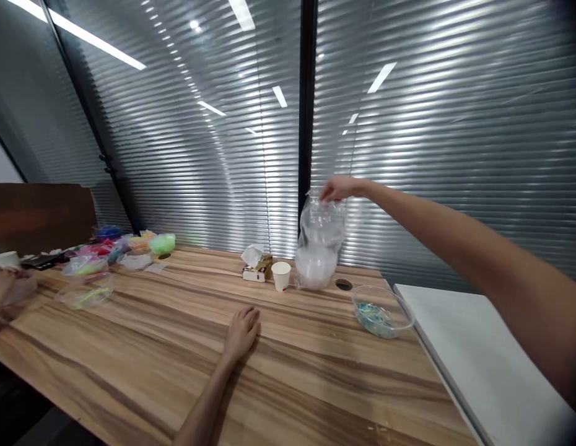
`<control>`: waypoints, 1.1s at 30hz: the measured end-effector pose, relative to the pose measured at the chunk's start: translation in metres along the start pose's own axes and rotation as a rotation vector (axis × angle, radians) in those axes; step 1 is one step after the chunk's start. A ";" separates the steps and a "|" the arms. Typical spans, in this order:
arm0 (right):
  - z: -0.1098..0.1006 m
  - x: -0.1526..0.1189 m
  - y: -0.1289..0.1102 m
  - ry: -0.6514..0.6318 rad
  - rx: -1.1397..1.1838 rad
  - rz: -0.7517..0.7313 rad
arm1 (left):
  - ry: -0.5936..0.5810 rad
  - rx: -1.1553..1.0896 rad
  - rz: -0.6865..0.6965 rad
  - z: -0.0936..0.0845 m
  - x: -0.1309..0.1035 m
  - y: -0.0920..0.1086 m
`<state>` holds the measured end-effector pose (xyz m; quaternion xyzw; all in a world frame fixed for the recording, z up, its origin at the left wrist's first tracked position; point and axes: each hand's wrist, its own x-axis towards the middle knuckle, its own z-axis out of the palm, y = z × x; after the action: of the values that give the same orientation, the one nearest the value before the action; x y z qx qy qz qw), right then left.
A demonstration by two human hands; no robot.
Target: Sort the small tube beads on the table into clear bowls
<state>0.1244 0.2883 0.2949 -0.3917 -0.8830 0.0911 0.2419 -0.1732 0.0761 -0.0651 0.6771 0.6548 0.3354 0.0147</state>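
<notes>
My right hand pinches the top of a clear plastic bag near the far edge of the table. Inside the bag, its lower part shows a whitish, rounded, see-through mass, perhaps stacked bowls; I cannot tell for sure. The bag's bottom is at or just over the tabletop. Palm down on the wood lies my left hand, fingers loosely bent, with nothing visible in it. Just left of the bag stands a white paper cup. To the bag's right sits a clear bowl holding blue-green bits.
An open tissue box stands beside the cup. Several colourful bags and bowls crowd the wooden table's far left. Another person's hand is at the left edge. A white surface adjoins the right side; glass with blinds rises behind.
</notes>
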 end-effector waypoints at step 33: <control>0.201 -0.204 -0.092 0.246 0.071 -0.560 | -0.262 -1.185 -0.111 -0.027 -0.016 0.096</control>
<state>0.0823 0.0817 0.0802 -0.1326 -0.9170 0.0039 0.3762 -0.1007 0.0367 -0.0075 0.5541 0.3837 0.5556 0.4869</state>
